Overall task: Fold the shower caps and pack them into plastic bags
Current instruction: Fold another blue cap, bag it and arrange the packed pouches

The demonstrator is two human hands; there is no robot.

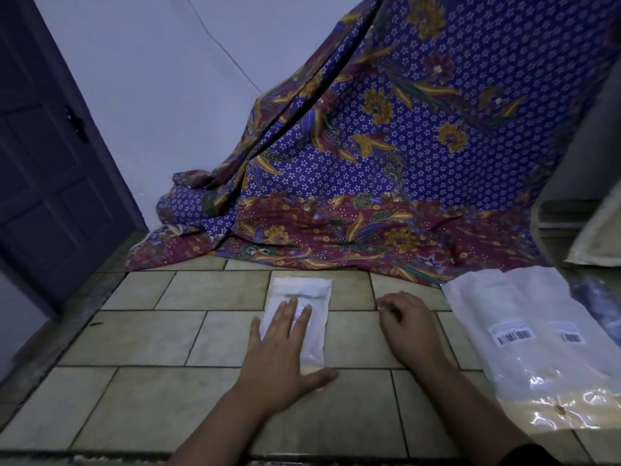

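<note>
Your left grip [285, 334] is released: palm and straight fingers lie flat on the small plastic bag [316, 348], with the thumb spread onto the tiles at its near end. The bag lies lengthwise at the centre of the tiled surface [144, 334], with a white folded shower cap [302, 287] inside. Your right grip [403, 321] rests on the tiles just beside the bag, fingers loosely curled, grasping nothing. Further right lie larger clear packs [524, 317] bearing barcode labels. A patterned cloth [403, 146] hangs behind. A dark door [43, 163] stands at left.
</note>
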